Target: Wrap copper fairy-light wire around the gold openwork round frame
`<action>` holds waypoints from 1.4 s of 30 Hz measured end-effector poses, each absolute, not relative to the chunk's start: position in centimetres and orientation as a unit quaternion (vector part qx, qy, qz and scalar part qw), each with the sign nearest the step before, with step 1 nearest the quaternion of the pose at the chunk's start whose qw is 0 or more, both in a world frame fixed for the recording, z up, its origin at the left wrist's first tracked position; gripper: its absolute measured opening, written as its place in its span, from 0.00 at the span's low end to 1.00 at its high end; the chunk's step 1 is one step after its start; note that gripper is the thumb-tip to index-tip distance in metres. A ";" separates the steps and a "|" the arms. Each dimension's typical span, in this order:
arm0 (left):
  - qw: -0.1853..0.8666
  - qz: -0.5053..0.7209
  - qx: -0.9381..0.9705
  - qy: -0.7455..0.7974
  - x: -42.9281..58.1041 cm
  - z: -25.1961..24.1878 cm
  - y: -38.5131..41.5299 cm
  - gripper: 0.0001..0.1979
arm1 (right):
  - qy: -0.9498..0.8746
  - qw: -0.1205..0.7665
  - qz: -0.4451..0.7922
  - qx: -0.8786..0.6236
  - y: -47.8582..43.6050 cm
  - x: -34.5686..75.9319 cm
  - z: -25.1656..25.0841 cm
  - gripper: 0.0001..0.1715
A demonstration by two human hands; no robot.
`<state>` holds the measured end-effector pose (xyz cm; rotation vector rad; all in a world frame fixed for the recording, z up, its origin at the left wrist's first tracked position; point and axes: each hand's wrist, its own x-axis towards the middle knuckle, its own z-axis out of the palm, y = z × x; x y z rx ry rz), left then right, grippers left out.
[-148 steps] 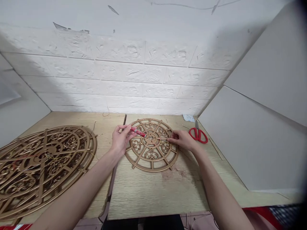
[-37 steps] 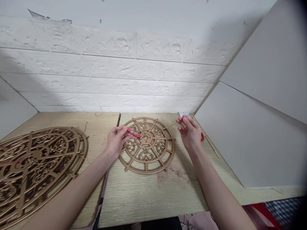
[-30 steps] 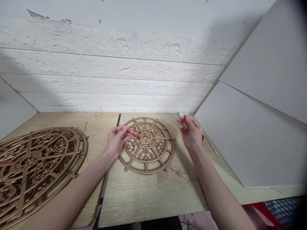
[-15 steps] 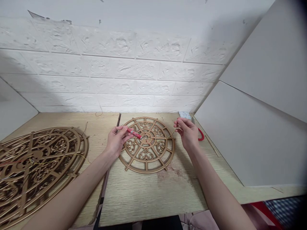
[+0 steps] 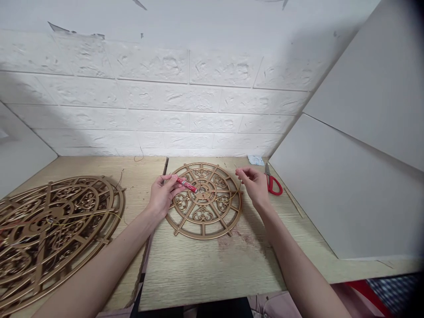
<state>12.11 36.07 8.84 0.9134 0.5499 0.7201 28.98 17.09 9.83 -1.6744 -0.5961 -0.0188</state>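
Observation:
A small round gold fretwork disc (image 5: pixel 204 214) lies flat on the wooden table (image 5: pixel 212 265). My left hand (image 5: pixel 163 195) rests at its left edge, closed on a thin red tube (image 5: pixel 186 184) whose tip points at the disc's hub. My right hand (image 5: pixel 252 184) hovers over the disc's right rim, fingers pinched on a thin gold wire (image 5: pixel 237 193) that curves down toward the hub.
A much larger gold fretwork disc (image 5: pixel 49 229) with loose wires lies at the left. Red-handled scissors (image 5: pixel 272 182) and a small white packet (image 5: pixel 255 159) sit at the back right. A white brick wall stands behind and a white panel (image 5: pixel 347 176) closes the right side.
My right hand has come down and left from near the scissors to the disc's right rim, slackening the wire into a curve. My left hand and the red tube have stayed put.

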 end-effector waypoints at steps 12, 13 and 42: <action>0.798 0.342 0.421 0.261 12.2 8.9 36.1 0.10 | -0.288 0.618 0.028 -0.731 17.4 28.5 9.8 0.14; 0.797 0.342 0.422 0.263 12.2 8.9 36.1 0.10 | -0.289 0.624 0.043 -0.725 17.5 28.3 9.8 0.13; 0.827 0.324 0.367 0.278 12.3 9.3 35.1 0.03 | -0.334 0.680 0.296 -0.582 20.2 22.6 9.5 0.13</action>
